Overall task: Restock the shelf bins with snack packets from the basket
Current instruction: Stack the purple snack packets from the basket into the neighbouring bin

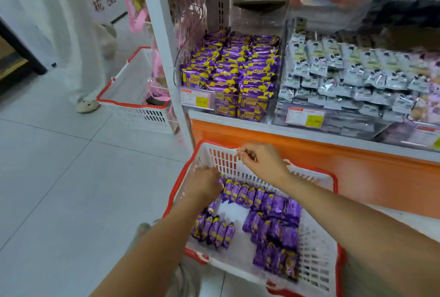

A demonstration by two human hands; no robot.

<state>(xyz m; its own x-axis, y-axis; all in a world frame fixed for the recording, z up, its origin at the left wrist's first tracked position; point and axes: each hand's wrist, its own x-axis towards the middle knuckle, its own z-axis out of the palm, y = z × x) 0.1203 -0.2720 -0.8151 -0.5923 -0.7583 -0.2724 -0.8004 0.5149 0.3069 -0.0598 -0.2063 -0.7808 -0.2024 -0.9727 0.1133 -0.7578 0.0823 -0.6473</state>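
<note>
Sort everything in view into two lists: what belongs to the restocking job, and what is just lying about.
Job:
near basket
purple packets in it
shelf bin of the same purple packets
left hand
right hand

Lying about:
second basket on the floor
bin of grey packets
slipper

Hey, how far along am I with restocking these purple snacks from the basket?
Done: the shelf bin of purple packets already looks well filled. In hand: your left hand is at the end of a packet row in the basket, grip blurred; your right hand is curled by the far rim, no packet visible. Left: several rows of basket packets to move.
</note>
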